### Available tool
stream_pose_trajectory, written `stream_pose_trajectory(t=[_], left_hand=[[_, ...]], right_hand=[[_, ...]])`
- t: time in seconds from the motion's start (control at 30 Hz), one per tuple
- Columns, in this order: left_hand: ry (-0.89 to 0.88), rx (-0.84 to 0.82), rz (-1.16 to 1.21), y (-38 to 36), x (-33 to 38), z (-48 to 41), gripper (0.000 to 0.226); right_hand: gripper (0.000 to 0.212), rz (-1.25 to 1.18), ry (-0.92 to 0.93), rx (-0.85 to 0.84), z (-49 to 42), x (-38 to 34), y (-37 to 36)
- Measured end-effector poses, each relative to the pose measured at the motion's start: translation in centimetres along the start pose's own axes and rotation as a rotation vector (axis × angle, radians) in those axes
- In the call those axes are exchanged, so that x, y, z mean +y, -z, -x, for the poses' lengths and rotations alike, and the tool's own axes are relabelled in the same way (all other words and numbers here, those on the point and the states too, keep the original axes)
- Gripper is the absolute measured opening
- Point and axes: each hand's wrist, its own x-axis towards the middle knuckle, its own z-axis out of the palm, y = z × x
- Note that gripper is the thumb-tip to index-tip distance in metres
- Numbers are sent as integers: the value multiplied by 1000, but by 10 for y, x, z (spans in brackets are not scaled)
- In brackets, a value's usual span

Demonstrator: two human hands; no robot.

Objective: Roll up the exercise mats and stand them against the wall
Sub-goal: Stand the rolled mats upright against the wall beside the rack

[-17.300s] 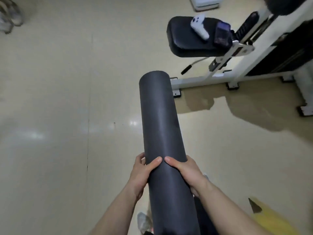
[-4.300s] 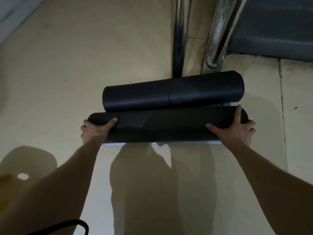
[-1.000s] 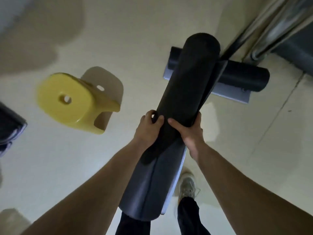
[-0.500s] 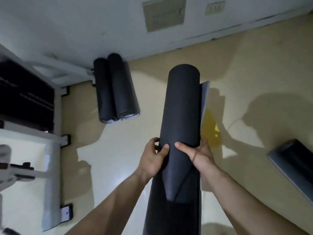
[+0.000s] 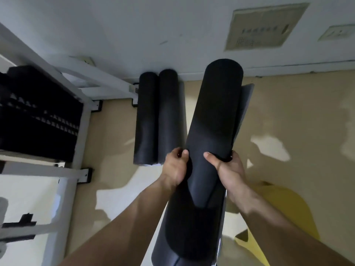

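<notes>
I hold a dark rolled exercise mat [image 5: 213, 120] upright in front of me, its far end pointing toward the white wall [image 5: 153, 25]. My left hand [image 5: 174, 168] grips its left side and my right hand [image 5: 229, 167] grips its right side at mid-length. A loose flap of the mat sticks out at the upper right. Two more rolled dark mats [image 5: 157, 116] stand side by side against the wall, just left of the one I carry.
A white-framed gym machine with black weight plates [image 5: 40, 112] fills the left side. A yellow stool [image 5: 282, 212] lies at the lower right, by my right forearm. A wall panel [image 5: 265, 25] and a socket [image 5: 338, 32] sit on the wall.
I have come closer to the wall with the mat in both hands; the two standing mats now sit right beside the carried mat. The grip is unchanged.
</notes>
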Motion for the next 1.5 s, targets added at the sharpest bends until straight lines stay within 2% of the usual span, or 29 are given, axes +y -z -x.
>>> stream_pose_trajectory(t=[0.07,0.17,0.23,0.3,0.37,0.47,0.53,0.67,0.73,0.87,1.0,1.17,1.33,1.4,1.5], left_hand=[[15,-53,48,4,15,-46,34],[40,-107,112,4,24,-119,20],[61,-153,129,2,29,-165,27],[96,-215,159,-3,34,-208,30],[112,-204,166,-8,25,-252,30],[80,-164,82,-14,21,-313,44],[66,-143,55,-23,18,-350,44],[36,-78,-11,-42,13,-406,86],[27,-76,-67,-47,9,-422,88],[-25,-99,-384,-58,-3,-437,85],[-27,-37,-438,-68,-6,-441,87],[10,-4,-508,-69,-18,-435,78],[-26,-12,-517,-70,-24,-444,76],[-67,4,-520,-71,-19,-453,76],[-90,-9,-602,-70,-17,-458,77]], right_hand=[[65,31,9,-13,-45,-16,-17],[66,101,18,-18,-114,-33,-42],[68,156,-6,-36,-160,-39,-61],[87,194,-44,-43,-202,-40,-77],[95,228,-71,-45,-241,-40,-93],[101,204,-90,-78,-300,-38,-115],[94,196,-96,-98,-338,-35,-127],[53,116,-124,-137,-415,-17,-143],[51,98,-124,-184,-443,-8,-154],[75,133,-169,-215,-467,12,-166],[67,169,-165,-224,-471,12,-162],[72,288,-219,-273,-471,25,-158],[50,207,-179,-191,-478,37,-166],[56,195,-129,-185,-485,32,-171],[78,314,-156,-233,-488,23,-170]])
